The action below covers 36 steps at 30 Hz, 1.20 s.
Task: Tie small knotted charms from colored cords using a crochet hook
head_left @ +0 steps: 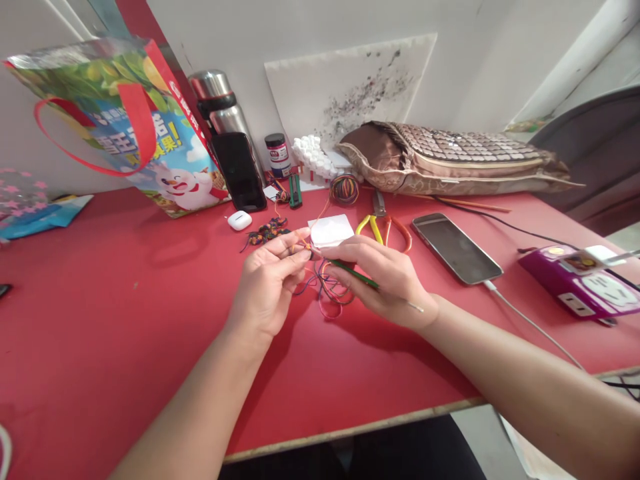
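Over the red table, my left hand pinches thin coloured cords between thumb and fingertips. My right hand meets it fingertip to fingertip, closed on the same cords and on a thin green stick that runs back across its palm. Loose loops of the cords hang between and below the two hands. A braided piece of cord lies just beyond the left hand, and a spool of coloured cord sits farther back.
Yellow and orange pliers, a white pad, a charging phone, a purple power strip, a white earbud case, a dark phone propped on a flask, a printed bag, a brown pouch.
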Motion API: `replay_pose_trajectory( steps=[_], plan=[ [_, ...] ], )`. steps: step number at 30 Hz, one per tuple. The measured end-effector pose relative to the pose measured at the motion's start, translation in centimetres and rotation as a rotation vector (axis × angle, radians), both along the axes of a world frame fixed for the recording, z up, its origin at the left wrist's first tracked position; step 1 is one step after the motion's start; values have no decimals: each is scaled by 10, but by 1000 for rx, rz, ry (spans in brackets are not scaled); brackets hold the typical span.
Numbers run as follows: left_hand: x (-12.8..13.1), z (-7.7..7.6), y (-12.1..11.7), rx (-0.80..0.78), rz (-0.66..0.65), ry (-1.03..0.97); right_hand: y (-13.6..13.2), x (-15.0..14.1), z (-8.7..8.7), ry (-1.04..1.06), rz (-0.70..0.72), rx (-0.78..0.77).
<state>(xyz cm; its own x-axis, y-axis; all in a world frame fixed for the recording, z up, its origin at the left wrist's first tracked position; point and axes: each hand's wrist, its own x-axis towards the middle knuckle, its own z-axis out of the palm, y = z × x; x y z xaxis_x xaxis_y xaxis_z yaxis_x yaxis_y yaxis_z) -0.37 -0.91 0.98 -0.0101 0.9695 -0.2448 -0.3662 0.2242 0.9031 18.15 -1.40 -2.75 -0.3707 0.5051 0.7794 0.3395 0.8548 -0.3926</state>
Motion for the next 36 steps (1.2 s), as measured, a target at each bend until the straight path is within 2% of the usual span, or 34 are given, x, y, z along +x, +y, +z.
replay_pose_trajectory(
  steps=[3,5,9,13,19,25,31,36],
  plan=[
    [2,3,0,-130,23,-122,1,-5,-4,-109,-59,152],
    [4,4,-2,-141,46,-151,0,-9,-7,-165,-133,243],
    [9,3,-9,8,62,-97,-4,-17,-8,-200,-249,311],
    [12,-3,-11,129,83,2,-8,-20,-7,-199,-281,266],
    [8,-13,-7,341,58,255,-9,-14,-7,-55,-142,56],
    [2,-17,-5,426,7,467,-7,-6,-4,111,-27,-112],
    [1,-21,-3,444,-30,574,-5,1,8,247,30,-420],
    [-2,-14,-5,469,-73,558,-3,4,19,428,119,-677]
  ],
)
